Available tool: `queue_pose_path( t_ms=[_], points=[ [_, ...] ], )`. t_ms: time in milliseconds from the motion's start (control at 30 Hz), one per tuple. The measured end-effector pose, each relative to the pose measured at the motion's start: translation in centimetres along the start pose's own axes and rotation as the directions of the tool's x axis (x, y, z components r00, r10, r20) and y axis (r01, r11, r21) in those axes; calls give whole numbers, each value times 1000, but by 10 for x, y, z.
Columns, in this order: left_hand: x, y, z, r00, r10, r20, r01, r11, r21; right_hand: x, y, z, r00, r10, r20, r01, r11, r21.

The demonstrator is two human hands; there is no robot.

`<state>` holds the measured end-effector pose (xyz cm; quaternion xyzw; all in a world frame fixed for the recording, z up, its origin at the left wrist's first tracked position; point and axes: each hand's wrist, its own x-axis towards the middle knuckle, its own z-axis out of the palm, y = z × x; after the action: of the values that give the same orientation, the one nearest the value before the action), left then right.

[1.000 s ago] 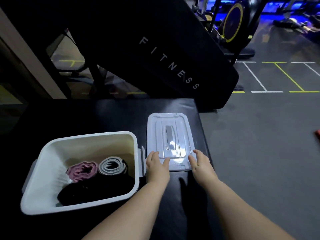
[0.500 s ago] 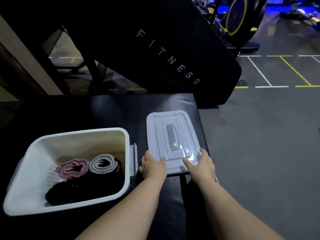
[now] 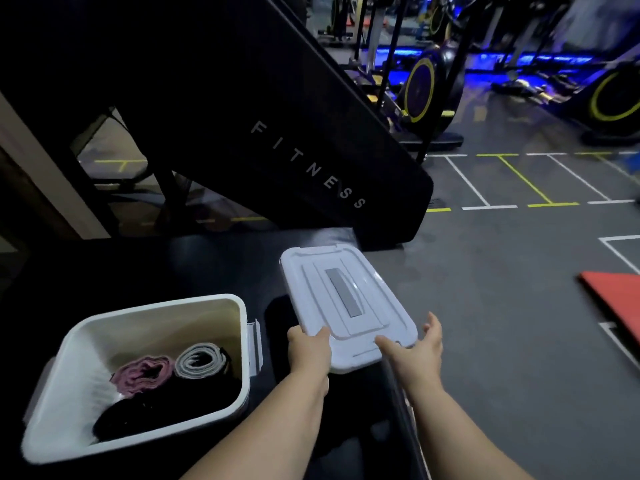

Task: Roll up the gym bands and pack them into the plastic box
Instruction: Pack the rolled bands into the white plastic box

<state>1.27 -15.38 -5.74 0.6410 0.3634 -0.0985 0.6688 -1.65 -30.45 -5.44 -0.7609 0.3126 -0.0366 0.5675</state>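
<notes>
A white plastic box (image 3: 69, 355) stands open on the black padded bench at the lower left. Inside lie a rolled pink band (image 3: 143, 374), a rolled grey-and-white band (image 3: 201, 360) and a rolled black band (image 3: 145, 415). The white lid (image 3: 343, 299), with a grey handle strip, is lifted and tilted above the bench to the right of the box. My left hand (image 3: 308, 351) grips the lid's near left corner. My right hand (image 3: 417, 355) holds its near right corner, thumb on top and fingers along the right edge.
The black bench (image 3: 194, 268) carries the box; its right edge drops to the grey gym floor. A slanted black panel (image 3: 242, 109) lettered FITNESS rises behind. A red mat (image 3: 613, 296) lies on the floor at right, exercise bikes further back.
Both hands have closed on the lid's near edge and raised it off the bench; it now hangs tilted. The view has swung up and to the right.
</notes>
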Motion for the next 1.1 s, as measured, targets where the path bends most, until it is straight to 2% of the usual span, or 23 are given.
queue_pose_path(
  t_ms=[67, 167, 333, 467, 600, 700, 767, 867, 1000, 1100],
  points=[
    [-17, 14, -4, 1000, 6, -10, -7, 994, -105, -14, -19, 1, 999, 53, -10, -51, 984, 170],
    [-42, 35, -14, 999, 39, -25, -43, 977, -207, -42, -49, 14, 980, 125, 153, -182, 877, 445],
    [-67, 72, -51, 993, 118, -23, -120, 961, -248, -78, -88, 35, 977, 52, 206, -156, 834, 529],
    [-57, 90, -107, 988, 149, -49, -157, 945, -287, -98, -113, 52, 961, -10, 276, -128, 869, 477],
    [-40, 113, -185, 960, 173, -222, -225, 945, -238, -115, -124, 65, 936, -19, 352, -106, 937, 333],
    [-33, 121, -243, 904, 195, -381, -278, 945, -175, -131, -128, 80, 924, -15, 383, -77, 972, 224],
    [-29, 119, -277, 882, 191, -430, -282, 947, -156, -141, -133, 91, 923, -10, 385, -72, 978, 197],
    [-20, 108, -316, 908, 202, -366, -250, 964, -87, -155, -136, 103, 917, -7, 398, -41, 993, 112],
    [-1, 79, -344, 966, 125, -226, -158, 978, -136, -162, -135, 121, 927, -42, 374, 39, 999, 16],
    [-4, 70, -356, 968, 127, -217, -150, 984, -92, -166, -133, 135, 934, -51, 353, 55, 999, -1]
  ],
)
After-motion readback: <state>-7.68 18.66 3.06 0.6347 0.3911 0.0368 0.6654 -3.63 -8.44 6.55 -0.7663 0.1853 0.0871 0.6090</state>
